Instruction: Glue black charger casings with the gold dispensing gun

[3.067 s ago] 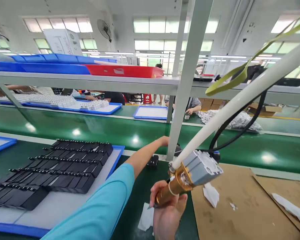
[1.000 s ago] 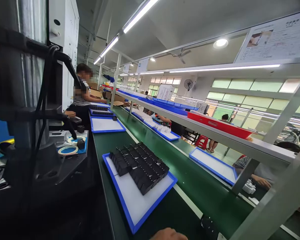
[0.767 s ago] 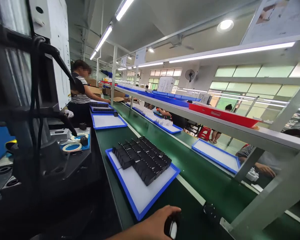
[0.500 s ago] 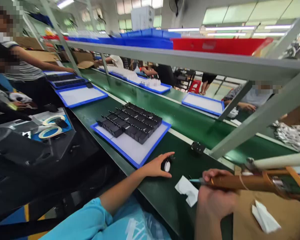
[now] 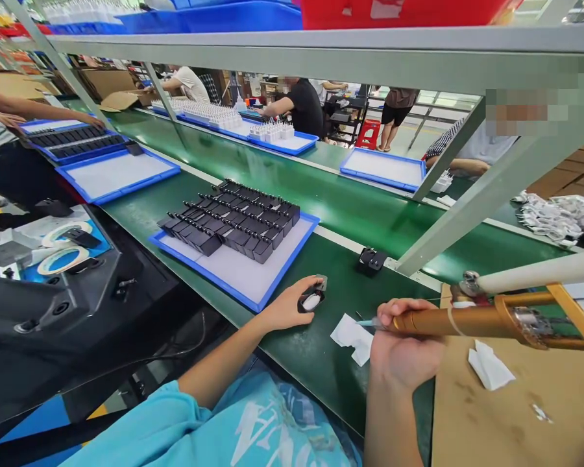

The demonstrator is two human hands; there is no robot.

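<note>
My left hand [image 5: 292, 306] grips a small black part [image 5: 312, 297] with a round white face, thumb and fingers on either side of it. Wrapped round the front of a bronze-coloured caulking gun [image 5: 474, 321] is my right hand [image 5: 409, 337]. The gun's pale blue nozzle [image 5: 367, 323] points left, over a crumpled white tissue [image 5: 353, 338]. Beyond my left hand, a blue-rimmed tray [image 5: 257, 305] carries rows of black box-shaped parts [image 5: 233, 220]. Another black part [image 5: 371, 261] stands alone on the green bench near the metal post.
A slanting metal post [image 5: 452, 214] and a shelf beam [image 5: 292, 61] cross ahead. Brown cardboard [image 5: 506, 428] with a second tissue [image 5: 490, 365] lies at the right. Tape rolls [image 5: 63, 259] are at the left. A co-worker's arm [image 5: 43, 110] reaches over trays at the far left.
The view has tipped downward, so the bench things sit higher in the picture. Both hands keep their grips, the left on the black part and the right on the caulking gun.
</note>
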